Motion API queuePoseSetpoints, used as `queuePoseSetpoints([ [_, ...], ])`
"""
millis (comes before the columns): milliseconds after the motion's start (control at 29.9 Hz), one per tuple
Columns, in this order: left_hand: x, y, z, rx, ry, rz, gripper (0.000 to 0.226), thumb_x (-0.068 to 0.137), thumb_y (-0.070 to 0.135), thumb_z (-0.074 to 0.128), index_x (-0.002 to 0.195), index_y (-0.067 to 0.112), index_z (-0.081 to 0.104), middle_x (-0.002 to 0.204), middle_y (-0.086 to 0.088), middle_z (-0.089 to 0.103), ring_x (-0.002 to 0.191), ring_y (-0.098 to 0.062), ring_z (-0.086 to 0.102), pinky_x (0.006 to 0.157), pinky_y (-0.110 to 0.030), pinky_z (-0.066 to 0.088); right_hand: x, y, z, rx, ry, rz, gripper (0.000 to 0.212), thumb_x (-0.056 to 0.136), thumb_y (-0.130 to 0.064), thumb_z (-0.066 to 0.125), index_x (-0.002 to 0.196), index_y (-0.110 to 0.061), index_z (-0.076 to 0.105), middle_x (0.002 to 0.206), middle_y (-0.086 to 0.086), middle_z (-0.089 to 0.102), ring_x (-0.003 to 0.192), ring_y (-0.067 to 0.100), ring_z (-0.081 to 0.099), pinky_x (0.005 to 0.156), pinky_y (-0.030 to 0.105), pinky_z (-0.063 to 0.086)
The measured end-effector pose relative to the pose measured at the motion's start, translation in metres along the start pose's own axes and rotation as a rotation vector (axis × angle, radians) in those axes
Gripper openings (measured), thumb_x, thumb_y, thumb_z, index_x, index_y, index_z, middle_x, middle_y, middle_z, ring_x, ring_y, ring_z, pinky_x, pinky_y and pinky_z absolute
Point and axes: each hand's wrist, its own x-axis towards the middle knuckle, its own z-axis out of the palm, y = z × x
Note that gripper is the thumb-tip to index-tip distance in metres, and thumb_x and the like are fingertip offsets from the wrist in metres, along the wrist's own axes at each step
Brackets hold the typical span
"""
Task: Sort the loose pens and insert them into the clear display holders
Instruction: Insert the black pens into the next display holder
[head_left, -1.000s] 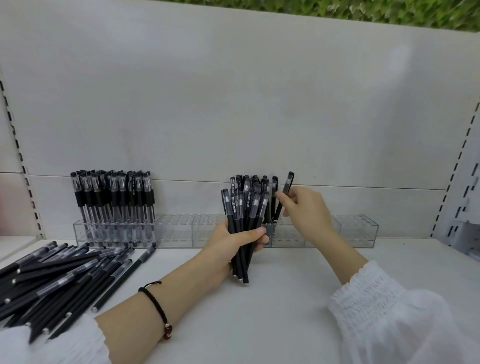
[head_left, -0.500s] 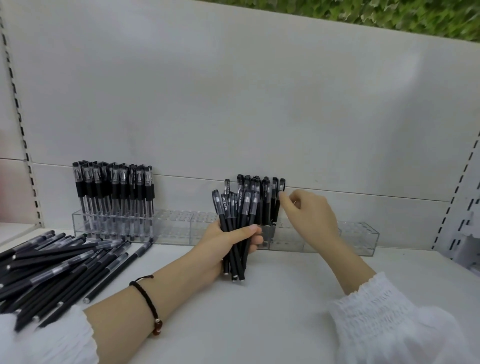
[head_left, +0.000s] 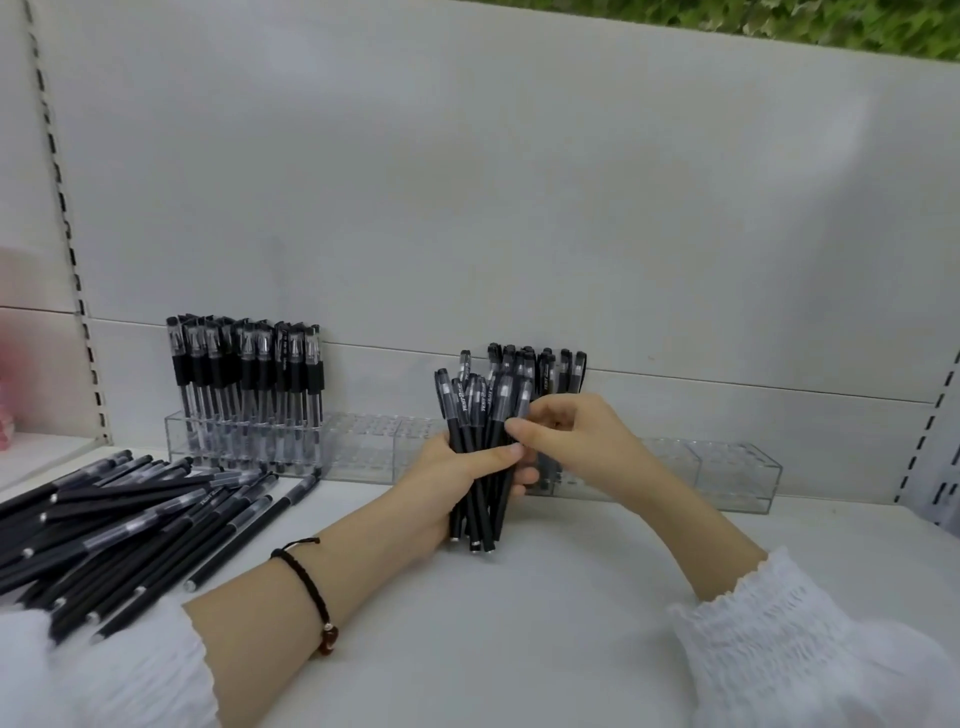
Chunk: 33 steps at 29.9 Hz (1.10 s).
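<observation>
My left hand (head_left: 457, 486) grips an upright bundle of black pens (head_left: 480, 415), their lower ends just above the shelf. My right hand (head_left: 571, 431) is at the bundle's right side, with thumb and forefinger pinching one pen near its cap. Behind the bundle, several black pens (head_left: 545, 366) stand in the middle clear holder, which my hands mostly hide. More capped pens (head_left: 244, 364) fill the left clear holder (head_left: 358, 452). The right clear holder (head_left: 727, 467) has no pens in its visible slots.
A heap of loose black pens (head_left: 130, 514) lies on the white shelf (head_left: 519, 623) at the left. The white back panel (head_left: 467, 208) rises right behind the holders. Slotted shelf uprights (head_left: 62, 208) stand at both sides.
My right hand let go of the pen it set into the middle holder and came back left to the bundle, where it now pinches a pen. The view has shifted slightly.
</observation>
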Motion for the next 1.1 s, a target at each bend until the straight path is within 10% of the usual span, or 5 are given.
queuePoseSetpoints([
  [200,0.002,-0.001,-0.001,-0.009,-0.004,-0.011,0.02,0.087,-0.001,0.065,0.108,0.002,0.064,0.097,-0.019,0.074,0.089,-0.03,0.073,0.069,-0.032,0.061,0.007,-0.002,-0.009,0.204,0.213,0.075,0.016,0.097,-0.022,0.056,0.084,-0.013,0.058,0.055,-0.011,0.052,0.042,0.006,0.042,0.04,0.014,0.032],
  [367,0.001,-0.001,-0.001,-0.028,-0.04,-0.048,0.024,0.09,0.001,0.062,0.113,0.004,0.058,0.104,-0.013,0.074,0.093,-0.03,0.072,0.075,-0.035,0.061,0.01,0.004,-0.026,0.026,0.629,-0.076,0.012,0.1,-0.027,0.048,0.089,-0.022,0.052,0.076,-0.011,0.054,0.061,0.01,0.044,0.057,0.024,0.035],
  [701,-0.001,-0.002,0.002,0.028,-0.102,-0.051,0.023,0.093,0.002,0.058,0.116,-0.002,0.059,0.104,-0.014,0.074,0.093,-0.028,0.072,0.079,-0.035,0.06,0.01,0.024,-0.015,-0.507,0.316,-0.014,0.016,0.096,-0.035,0.054,0.09,-0.02,0.053,0.087,-0.004,0.062,0.078,0.019,0.055,0.069,0.034,0.045],
  [1102,-0.001,0.0,0.0,0.019,-0.058,-0.009,0.019,0.092,0.009,0.062,0.108,-0.001,0.064,0.094,-0.009,0.075,0.075,-0.016,0.071,0.071,-0.03,0.06,0.005,0.007,-0.012,-0.247,0.415,-0.09,0.028,0.089,-0.045,0.058,0.074,-0.022,0.057,0.064,-0.012,0.057,0.058,0.002,0.049,0.055,0.02,0.039],
])
